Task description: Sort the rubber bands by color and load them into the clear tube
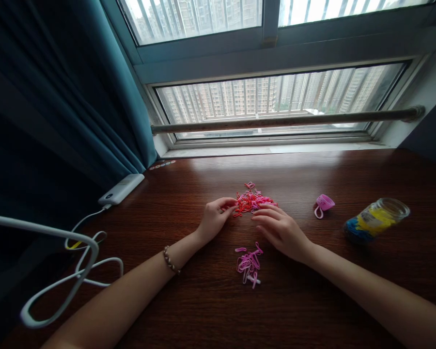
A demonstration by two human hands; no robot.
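On the dark wooden table lies a pile of small red and pink loops (252, 199), thin and band-like. At its left edge is my left hand (218, 215), thumb and forefinger brought together; whatever is between the tips is too small to make out. My right hand (281, 228) rests at the pile's near right side, fingers slightly apart and bent, touching or just above the loops, with nothing visible in it. Nearer to me is a smaller heap of pink loops (249, 264), with a small white piece (254, 279) at its lower edge.
To the right are a pink cup-shaped piece with a loop (325, 201) and a tilted-looking clear jar (378, 220) with yellow and blue contents. A white power bank (121, 189) with a white cable (90, 257) lies left, by the curtain (105, 97). A window with a rail (287, 120) stands behind.
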